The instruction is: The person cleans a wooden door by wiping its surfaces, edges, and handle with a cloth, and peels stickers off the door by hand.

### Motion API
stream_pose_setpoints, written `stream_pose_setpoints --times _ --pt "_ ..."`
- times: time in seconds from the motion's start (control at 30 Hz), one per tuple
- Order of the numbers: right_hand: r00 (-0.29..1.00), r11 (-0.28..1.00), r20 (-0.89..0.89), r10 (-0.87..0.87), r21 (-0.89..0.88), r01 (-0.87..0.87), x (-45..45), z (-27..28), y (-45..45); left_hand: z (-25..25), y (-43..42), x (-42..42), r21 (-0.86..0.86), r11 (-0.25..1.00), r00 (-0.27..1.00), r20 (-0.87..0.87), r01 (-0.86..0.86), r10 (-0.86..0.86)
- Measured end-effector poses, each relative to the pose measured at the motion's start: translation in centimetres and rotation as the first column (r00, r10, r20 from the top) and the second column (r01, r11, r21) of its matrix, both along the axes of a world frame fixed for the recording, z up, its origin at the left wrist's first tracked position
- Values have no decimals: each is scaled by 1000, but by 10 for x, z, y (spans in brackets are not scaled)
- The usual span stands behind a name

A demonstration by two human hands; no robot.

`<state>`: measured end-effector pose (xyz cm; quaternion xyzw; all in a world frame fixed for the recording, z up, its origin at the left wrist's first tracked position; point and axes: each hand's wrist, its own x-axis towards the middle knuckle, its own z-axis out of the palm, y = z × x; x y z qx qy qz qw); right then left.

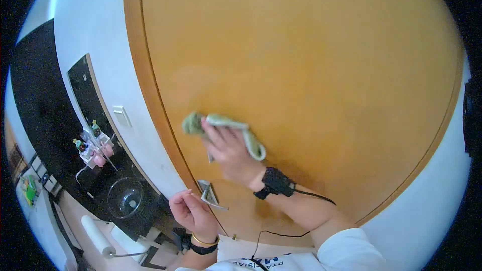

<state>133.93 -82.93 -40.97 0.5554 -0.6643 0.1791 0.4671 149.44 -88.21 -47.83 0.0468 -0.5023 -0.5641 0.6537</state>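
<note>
A green and white cloth (253,145) lies bunched and folded against the wooden door (321,70). My right hand (233,155) presses it flat to the door's surface, fingers over the cloth, a black band at the wrist. Below and to the left, the metal door handle (213,200) sticks out near the door's edge. Beside that handle is my left hand (193,213), its fingers curled in together with nothing visible in them. It wears a gold bangle and a black band.
Left of the wooden frame (145,65) is a white wall with a light switch (121,116). Further left are a mirror (86,83), a glass basin (125,198) on a dark counter, a small shelf with pink items (103,154), and a white roll (98,236).
</note>
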Motion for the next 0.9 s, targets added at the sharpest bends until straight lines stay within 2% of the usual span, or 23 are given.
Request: stream_pose_setpoints --times 0.07,0.13,0.17,0.23,0.3,0.37,0.4,0.47,0.53,0.6,0.67,0.77,0.83,0.87,0.9 --pt "998 987 19 56 151 -59 -5 -60 -14 -5 -6 10 -1 999 999 -3 -35 35" --pt "984 967 129 123 208 -148 0 -128 -15 -14 -15 17 -39 992 993 -3 -119 119" --pt "974 953 176 140 242 -181 5 -161 -12 -13 -16 24 -20 995 995 9 -98 98" --pt "926 892 374 54 398 -213 19 -188 15 -9 -11 38 14 999 999 21 -46 46" --pt "746 774 647 -161 551 -311 32 -185 45 -12 -13 44 34 999 999 28 -34 33" --pt "343 880 939 -6 168 -445 33 -162 75 -12 -12 42 28 998 997 52 -57 55" --pt "113 907 987 114 -57 -418 33 -146 92 -17 -15 36 51 996 995 67 -77 74" --pt "469 916 789 397 -306 -260 26 -97 127 -25 -15 26 28 999 996 72 47 -49" --pt "783 863 541 307 -505 11 33 -26 171 -9 14 10 61 987 988 44 147 -150" --pt "925 647 376 60 -720 250 38 32 210 1 49 -9 108 970 976 -10 218 -219" --pt "958 502 159 -238 -825 261 19 54 230 3 77 -19 12 943 941 64 331 -331" --pt "897 614 140 -419 -684 393 -1 52 242 4 119 -41 -196 906 926 127 376 -357" --pt "893 661 68 -445 -648 378 -2 20 258 3 144 -53 -281 878 921 163 388 -355" --pt "892 691 28 -452 -621 370 -6 4 266 6 158 -53 -251 858 890 210 449 -404" --pt "884 701 60 -463 -586 407 -14 -16 282 5 167 -57 -295 851 897 227 434 -378"
